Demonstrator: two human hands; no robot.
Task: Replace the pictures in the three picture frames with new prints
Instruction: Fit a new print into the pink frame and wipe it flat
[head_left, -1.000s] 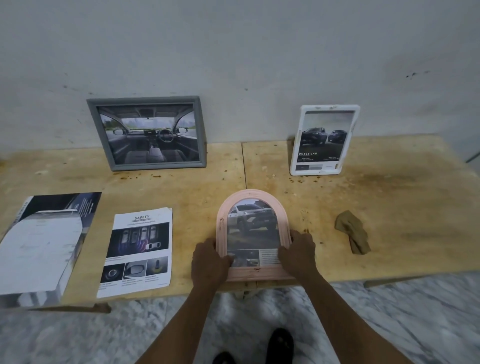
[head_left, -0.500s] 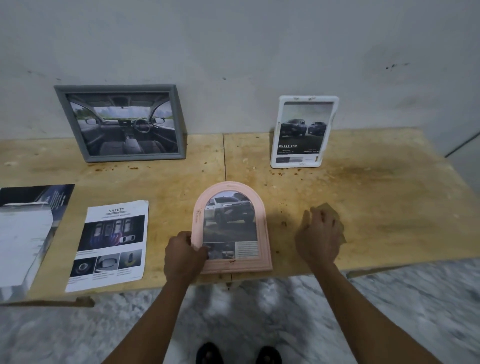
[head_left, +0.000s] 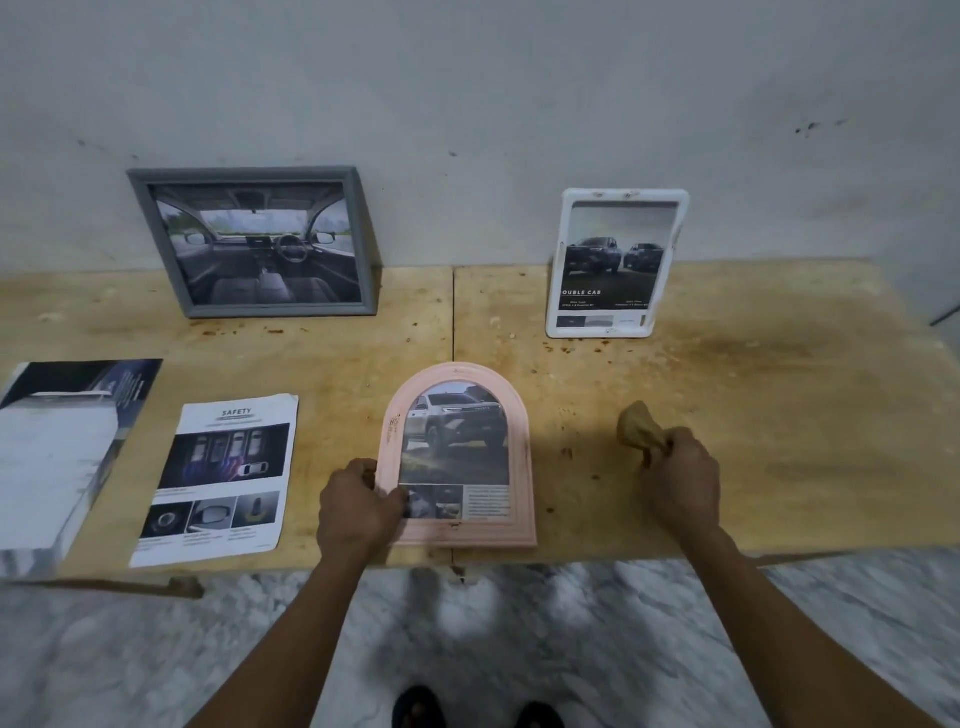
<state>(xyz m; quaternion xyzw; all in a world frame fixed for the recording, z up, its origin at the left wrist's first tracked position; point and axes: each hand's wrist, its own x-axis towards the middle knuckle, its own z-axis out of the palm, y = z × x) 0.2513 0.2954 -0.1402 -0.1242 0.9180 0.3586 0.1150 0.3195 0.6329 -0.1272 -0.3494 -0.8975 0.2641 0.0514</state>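
Note:
A pink arched picture frame (head_left: 519, 441) lies flat near the table's front edge, showing a white SUV print. My left hand (head_left: 356, 506) grips its lower left corner, thumb on the glass. My right hand (head_left: 680, 475) holds a crumpled tan cloth (head_left: 639, 428) to the right of the frame, just above the table. A grey frame (head_left: 156, 234) with a car-interior picture and a white frame (head_left: 675, 260) with a two-car picture lean upright against the wall.
A "SAFETY" print (head_left: 223, 478) lies left of the pink frame. Further left a larger print (head_left: 62, 447) overhangs the wooden table's (head_left: 779, 415) edge. Marble floor and my feet show below the front edge.
My right hand left the pink frame, moved right to the tan cloth and picked it up. The left hand stayed on the frame's lower left corner.

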